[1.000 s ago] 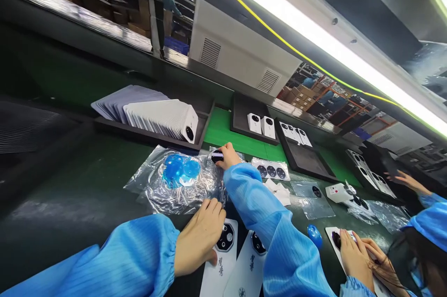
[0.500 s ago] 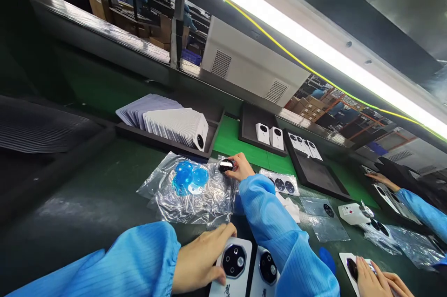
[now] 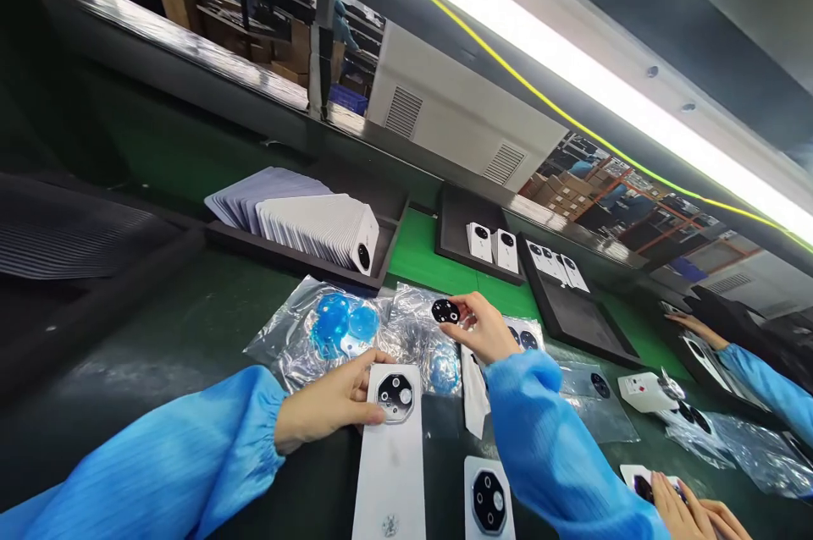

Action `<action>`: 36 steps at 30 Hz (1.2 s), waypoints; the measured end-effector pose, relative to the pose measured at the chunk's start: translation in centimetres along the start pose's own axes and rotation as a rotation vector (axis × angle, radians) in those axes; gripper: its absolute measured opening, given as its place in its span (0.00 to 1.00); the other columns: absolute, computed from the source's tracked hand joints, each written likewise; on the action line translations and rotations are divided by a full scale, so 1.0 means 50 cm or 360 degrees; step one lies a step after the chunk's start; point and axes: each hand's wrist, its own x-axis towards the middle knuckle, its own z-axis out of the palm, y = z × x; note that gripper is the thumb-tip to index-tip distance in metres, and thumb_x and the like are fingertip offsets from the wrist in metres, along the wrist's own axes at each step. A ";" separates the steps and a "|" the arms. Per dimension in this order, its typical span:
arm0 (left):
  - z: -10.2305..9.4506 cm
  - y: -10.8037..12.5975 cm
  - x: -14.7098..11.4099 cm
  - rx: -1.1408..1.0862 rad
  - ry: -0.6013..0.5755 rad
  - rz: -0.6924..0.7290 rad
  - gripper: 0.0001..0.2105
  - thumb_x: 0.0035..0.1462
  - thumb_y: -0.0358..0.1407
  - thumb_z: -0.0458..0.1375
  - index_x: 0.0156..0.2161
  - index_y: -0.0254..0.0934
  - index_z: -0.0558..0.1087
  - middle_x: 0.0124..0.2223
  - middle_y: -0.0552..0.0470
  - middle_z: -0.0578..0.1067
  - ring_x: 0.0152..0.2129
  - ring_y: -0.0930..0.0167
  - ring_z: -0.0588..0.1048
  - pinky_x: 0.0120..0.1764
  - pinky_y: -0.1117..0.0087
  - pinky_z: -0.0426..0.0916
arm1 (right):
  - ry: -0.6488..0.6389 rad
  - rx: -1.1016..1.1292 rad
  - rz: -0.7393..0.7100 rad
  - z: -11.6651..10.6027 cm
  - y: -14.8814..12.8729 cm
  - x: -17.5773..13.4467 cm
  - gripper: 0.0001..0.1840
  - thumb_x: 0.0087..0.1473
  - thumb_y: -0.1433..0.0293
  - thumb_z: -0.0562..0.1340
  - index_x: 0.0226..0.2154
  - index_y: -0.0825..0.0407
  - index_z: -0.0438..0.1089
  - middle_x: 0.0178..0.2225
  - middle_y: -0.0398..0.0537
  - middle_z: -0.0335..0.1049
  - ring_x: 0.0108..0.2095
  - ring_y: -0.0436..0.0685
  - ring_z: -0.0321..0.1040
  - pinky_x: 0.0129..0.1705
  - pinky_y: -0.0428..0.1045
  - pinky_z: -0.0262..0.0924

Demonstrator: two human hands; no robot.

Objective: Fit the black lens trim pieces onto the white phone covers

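Observation:
My left hand point(image 3: 334, 405) is closed on the upper left edge of a white phone back panel point(image 3: 389, 481), thumb on its front beside the dark octagonal camera area. In my right hand point(image 3: 488, 330), a round black camera lens cover point(image 3: 445, 311) with several small holes is pinched between thumb and fingers, above and to the right of that panel. A second white panel point(image 3: 489, 499) lies below my right sleeve. Behind my left hand spreads a clear plastic bag point(image 3: 279, 337) with blue round films point(image 3: 334, 324) on it.
A black tray point(image 3: 305, 262) holds a fanned stack of white panels point(image 3: 311, 223). Further trays point(image 3: 454, 223) with panels stand along the back. A strip of lens covers point(image 3: 530, 337) and a white cloth point(image 3: 473, 396) lie nearby. Co-workers' hands point(image 3: 683, 510) and sleeve point(image 3: 762, 379) are at right.
My right hand has drawn back to the right with the lens cover, now turned to face me. My left hand has raised its panel up and leftward, apart from the second panel.

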 end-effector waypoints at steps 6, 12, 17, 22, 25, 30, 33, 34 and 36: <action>-0.026 0.031 0.014 -0.0099 0.0147 0.0064 0.29 0.41 0.41 0.67 0.47 0.38 0.60 0.37 0.49 0.79 0.37 0.61 0.78 0.41 0.63 0.66 | 0.0048 0.0102 -0.0068 -0.006 -0.017 -0.051 0.14 0.46 0.66 0.64 0.38 0.51 0.69 0.29 0.41 0.63 0.25 0.50 0.63 0.30 0.49 0.66; -0.024 0.077 0.014 0.0005 0.0163 0.0015 0.27 0.46 0.34 0.60 0.52 0.37 0.57 0.40 0.50 0.79 0.41 0.62 0.77 0.46 0.63 0.64 | 0.0038 0.0185 -0.0161 0.008 -0.005 -0.078 0.13 0.50 0.67 0.62 0.41 0.49 0.68 0.31 0.42 0.64 0.26 0.51 0.63 0.31 0.49 0.66; -0.032 0.079 0.024 0.0050 0.0216 -0.0013 0.22 0.47 0.34 0.58 0.48 0.38 0.58 0.40 0.50 0.79 0.41 0.63 0.76 0.45 0.64 0.65 | -0.0036 0.0148 -0.0198 0.024 0.020 -0.096 0.15 0.53 0.68 0.61 0.46 0.47 0.65 0.35 0.42 0.65 0.28 0.51 0.64 0.34 0.48 0.66; -0.037 0.072 0.030 -0.0010 0.0222 -0.0009 0.19 0.45 0.33 0.58 0.44 0.39 0.59 0.39 0.51 0.78 0.39 0.63 0.76 0.41 0.65 0.66 | -0.0027 0.0094 -0.0245 0.035 0.021 -0.102 0.17 0.54 0.68 0.61 0.48 0.44 0.64 0.38 0.43 0.64 0.29 0.51 0.63 0.33 0.47 0.66; -0.036 0.075 0.030 -0.0029 0.0239 -0.0032 0.20 0.44 0.33 0.58 0.44 0.39 0.59 0.38 0.51 0.78 0.39 0.63 0.76 0.41 0.65 0.66 | -0.0032 0.0066 -0.0263 0.037 0.018 -0.103 0.17 0.55 0.68 0.61 0.48 0.43 0.64 0.39 0.44 0.64 0.31 0.52 0.64 0.32 0.47 0.66; -0.034 0.078 0.030 -0.0013 0.0260 -0.0072 0.20 0.42 0.33 0.57 0.44 0.38 0.59 0.37 0.52 0.78 0.38 0.64 0.76 0.41 0.66 0.65 | -0.0035 0.0059 -0.0270 0.042 0.020 -0.103 0.17 0.53 0.68 0.61 0.47 0.45 0.65 0.39 0.46 0.66 0.36 0.55 0.66 0.33 0.48 0.66; -0.035 0.075 0.032 -0.0049 0.0246 -0.0072 0.20 0.42 0.32 0.57 0.44 0.38 0.60 0.37 0.52 0.78 0.37 0.64 0.76 0.40 0.66 0.66 | -0.0059 0.0055 -0.0265 0.044 0.022 -0.104 0.17 0.53 0.67 0.61 0.47 0.45 0.64 0.39 0.46 0.66 0.37 0.56 0.67 0.33 0.49 0.66; -0.036 0.073 0.032 -0.0063 0.0244 -0.0069 0.20 0.42 0.32 0.57 0.44 0.38 0.59 0.37 0.52 0.78 0.37 0.64 0.76 0.40 0.66 0.66 | -0.0057 0.0057 -0.0260 0.044 0.021 -0.105 0.16 0.53 0.67 0.61 0.46 0.45 0.65 0.39 0.46 0.66 0.37 0.56 0.67 0.33 0.49 0.66; -0.036 0.071 0.032 -0.0083 0.0240 -0.0057 0.20 0.42 0.31 0.56 0.44 0.39 0.59 0.38 0.52 0.78 0.37 0.65 0.76 0.40 0.66 0.66 | -0.0031 0.0070 -0.0240 0.045 0.015 -0.106 0.16 0.52 0.68 0.61 0.45 0.45 0.65 0.38 0.46 0.66 0.36 0.57 0.67 0.33 0.50 0.66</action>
